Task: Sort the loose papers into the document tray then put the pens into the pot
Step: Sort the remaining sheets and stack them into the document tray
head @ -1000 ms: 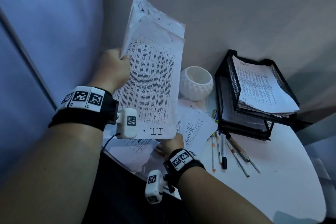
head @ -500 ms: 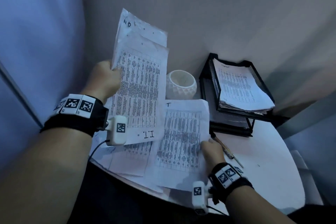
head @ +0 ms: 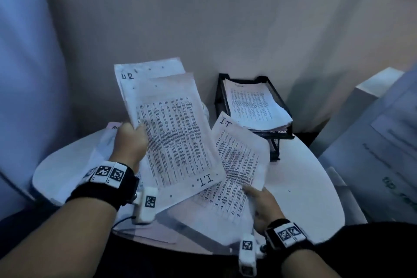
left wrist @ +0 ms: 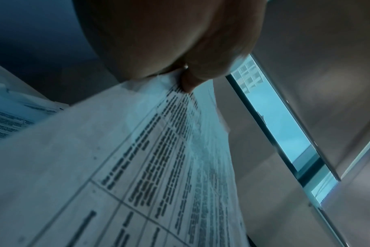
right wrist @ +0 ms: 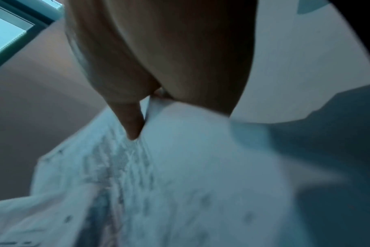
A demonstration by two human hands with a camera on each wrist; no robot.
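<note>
My left hand (head: 129, 140) grips a stack of printed sheets (head: 171, 133) by its left edge and holds it tilted above the table; the wrist view shows the thumb pinching the stack of printed sheets (left wrist: 137, 150). My right hand (head: 259, 201) pinches a second printed sheet (head: 239, 165) by its lower right edge, lifted beside and partly under the stack; that second printed sheet (right wrist: 158, 167) looks blurred at the wrist. The black mesh document tray (head: 279, 99) at the back holds a pile of papers. The stack hides the white pot. No pens are visible.
A round white table (head: 304, 187) carries more loose papers (head: 101, 149) under my left hand. A grey partition wall (head: 203, 29) stands right behind the tray. A large printed board (head: 383, 146) leans at the right.
My right hand has lifted its sheet off the table and brought it up beside the stack. The left hand has lowered and tilted its stack to the right. The pot and pens are now covered.
</note>
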